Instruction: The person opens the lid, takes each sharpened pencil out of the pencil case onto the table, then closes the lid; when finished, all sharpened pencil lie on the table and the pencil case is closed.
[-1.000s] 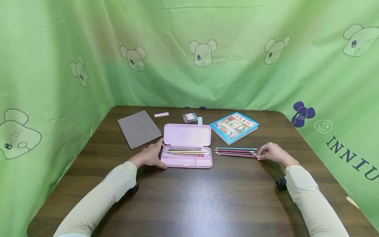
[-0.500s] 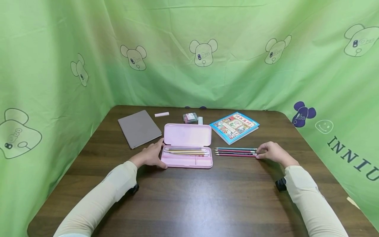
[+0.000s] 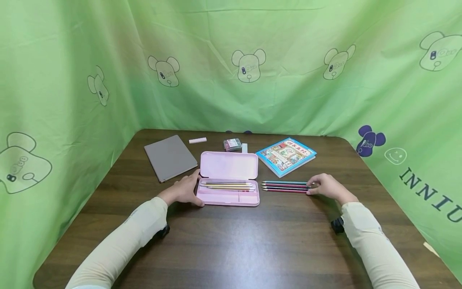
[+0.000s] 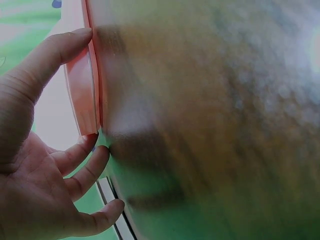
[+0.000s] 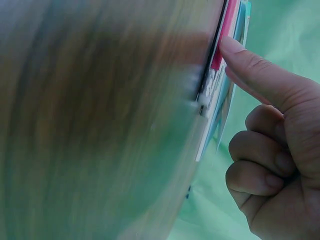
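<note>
A pink pencil case point(image 3: 218, 196) lies with its lid up in the middle of the table, several pencils point(image 3: 227, 185) in its long rear compartment. My left hand point(image 3: 183, 188) holds the case's left end, thumb at the front corner and fingers at the back; the left wrist view shows the thumb point(image 4: 75, 42) pressed on the case's side. Right of the case, several coloured pencils point(image 3: 283, 186) lie side by side, tips toward it. My right hand point(image 3: 329, 188) pinches their blunt ends between thumb point(image 5: 250, 62) and index finger, the other fingers curled into the palm.
Behind the left hand lies a grey notebook point(image 3: 171, 157). At the back are a pale pink strip point(image 3: 197, 140), a small clear box point(image 3: 232, 144) and a light-blue piece point(image 3: 244, 148). A blue-bordered picture book point(image 3: 286, 156) lies behind the pencils. Green curtain point(image 3: 281, 104) surrounds the table.
My right hand has slid left along the pencils, so its fingers now cover more of their blunt ends. The left hand and the pencil case have stayed in place.
</note>
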{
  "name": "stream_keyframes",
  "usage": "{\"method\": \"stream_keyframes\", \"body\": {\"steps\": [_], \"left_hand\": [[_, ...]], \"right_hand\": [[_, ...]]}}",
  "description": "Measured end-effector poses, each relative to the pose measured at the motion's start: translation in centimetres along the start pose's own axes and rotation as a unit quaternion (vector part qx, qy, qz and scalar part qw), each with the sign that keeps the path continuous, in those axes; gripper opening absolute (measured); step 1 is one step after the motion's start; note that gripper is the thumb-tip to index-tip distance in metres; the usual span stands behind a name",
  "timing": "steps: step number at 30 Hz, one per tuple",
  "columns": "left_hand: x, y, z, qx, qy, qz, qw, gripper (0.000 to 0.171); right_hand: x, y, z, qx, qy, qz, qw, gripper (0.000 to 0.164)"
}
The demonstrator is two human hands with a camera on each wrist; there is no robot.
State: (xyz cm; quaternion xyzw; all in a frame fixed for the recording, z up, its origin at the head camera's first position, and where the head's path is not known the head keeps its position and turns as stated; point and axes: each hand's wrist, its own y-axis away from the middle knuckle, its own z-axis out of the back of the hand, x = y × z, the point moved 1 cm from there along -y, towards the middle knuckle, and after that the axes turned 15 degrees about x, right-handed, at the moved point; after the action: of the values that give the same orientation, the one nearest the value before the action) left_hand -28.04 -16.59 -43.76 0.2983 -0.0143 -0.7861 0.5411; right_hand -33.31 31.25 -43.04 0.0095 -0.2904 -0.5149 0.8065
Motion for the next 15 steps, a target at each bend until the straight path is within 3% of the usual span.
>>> {"method": "stream_keyframes", "body": {"steps": [15], "left_hand": [[0.0, 0.1, 0.1, 0.004, 0.011, 0.003, 0.9999, 0.108]], "right_hand": [[2.4, -1.8, 0.1, 0.033, -0.018, -0.001, 0.999, 0.024]]}}
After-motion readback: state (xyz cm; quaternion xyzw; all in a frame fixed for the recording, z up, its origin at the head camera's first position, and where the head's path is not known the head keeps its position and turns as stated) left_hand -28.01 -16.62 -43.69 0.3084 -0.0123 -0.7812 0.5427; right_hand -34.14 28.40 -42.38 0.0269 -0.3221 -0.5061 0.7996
